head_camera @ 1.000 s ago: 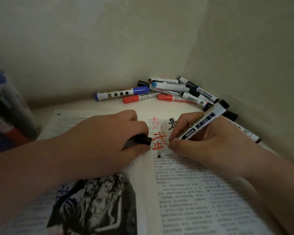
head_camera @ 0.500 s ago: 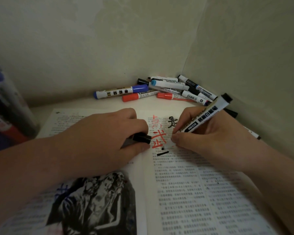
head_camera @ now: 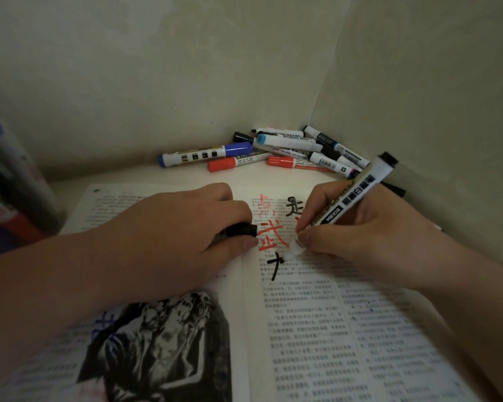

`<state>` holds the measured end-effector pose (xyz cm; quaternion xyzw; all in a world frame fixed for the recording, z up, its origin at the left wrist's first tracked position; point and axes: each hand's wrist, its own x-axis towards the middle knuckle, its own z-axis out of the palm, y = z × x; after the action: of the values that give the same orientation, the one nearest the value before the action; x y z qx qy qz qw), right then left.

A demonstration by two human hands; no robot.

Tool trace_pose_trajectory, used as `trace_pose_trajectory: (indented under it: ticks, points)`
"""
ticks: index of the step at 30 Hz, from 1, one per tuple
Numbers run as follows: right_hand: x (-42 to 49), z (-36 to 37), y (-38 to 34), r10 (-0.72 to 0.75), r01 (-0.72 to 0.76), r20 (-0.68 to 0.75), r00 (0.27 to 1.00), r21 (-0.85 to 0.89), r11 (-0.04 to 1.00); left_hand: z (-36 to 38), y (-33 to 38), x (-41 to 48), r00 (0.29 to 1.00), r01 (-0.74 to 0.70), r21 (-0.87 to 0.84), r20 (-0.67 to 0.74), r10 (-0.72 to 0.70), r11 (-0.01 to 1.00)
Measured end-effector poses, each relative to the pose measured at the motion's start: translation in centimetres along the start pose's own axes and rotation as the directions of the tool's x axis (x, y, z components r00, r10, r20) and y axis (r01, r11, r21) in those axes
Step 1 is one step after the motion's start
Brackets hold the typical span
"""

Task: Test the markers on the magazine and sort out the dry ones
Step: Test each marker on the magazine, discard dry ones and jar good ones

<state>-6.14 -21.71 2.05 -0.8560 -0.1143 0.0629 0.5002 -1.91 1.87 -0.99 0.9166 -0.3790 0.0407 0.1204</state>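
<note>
1. Head view: far to the left of the left hand's fingers, at the frame edge, stood a blurred dark container [head_camera: 15,198] with red and blue on it; what it was could not be told.
2. The left hand [head_camera: 169,236] rested on the left page of the open magazine [head_camera: 317,343]. Its fingers were curled round a black cap [head_camera: 241,230], whose end poked out between thumb and forefinger.
3. Just right of those fingertips, red characters [head_camera: 270,236] were written over the print. A black character [head_camera: 294,208] stood above them, beside the right hand's knuckles.
4. Between the two hands, just below the right thumb tip, lay a black stroke [head_camera: 276,264] on the right page.
5. The right hand [head_camera: 369,239] gripped an uncapped white marker [head_camera: 357,195] in a writing hold, with thumb and forefinger pinching it near the nib. The barrel slanted up and away to the right, black end topmost. Its pale nib end sat just past the fingertips, beside the black stroke; whether it touched the paper could not be told.
6. Beyond both sets of fingers, a pile of markers [head_camera: 288,152] lay in the corner against the wall. A blue-capped marker [head_camera: 204,155] was at its left end, well apart from the left hand, and the pile's right end was near the held marker's back end.
</note>
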Motion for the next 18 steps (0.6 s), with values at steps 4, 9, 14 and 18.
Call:
trace_pose_trajectory:
  ticks: [4, 9, 14, 18]
  points:
    - [-0.04, 0.11, 0.11, -0.007, 0.008, 0.02, 1.0, -0.028, 1.0, -0.09, 0.07, -0.08, 1.0, -0.004, -0.018, -0.002, 0.004, 1.0]
    - [0.04, -0.12, 0.31, -0.008, 0.01, 0.035, 0.999, -0.033, 0.999, 0.04, -0.07, -0.09, 1.0, -0.022, -0.011, -0.02, 0.022, 1.0]
    - [0.23, -0.19, 0.46, -0.075, 0.089, -0.144, 0.987, 0.094, 0.992, -0.06, -0.03, -0.19, 0.996, -0.063, -0.026, -0.061, 0.061, 0.998]
    - [0.48, -0.03, 0.59, -0.143, 0.227, -0.265, 0.954, 0.319, 0.92, -0.4, 0.46, -0.41, 0.987, -0.104, -0.067, -0.13, 0.095, 0.992]
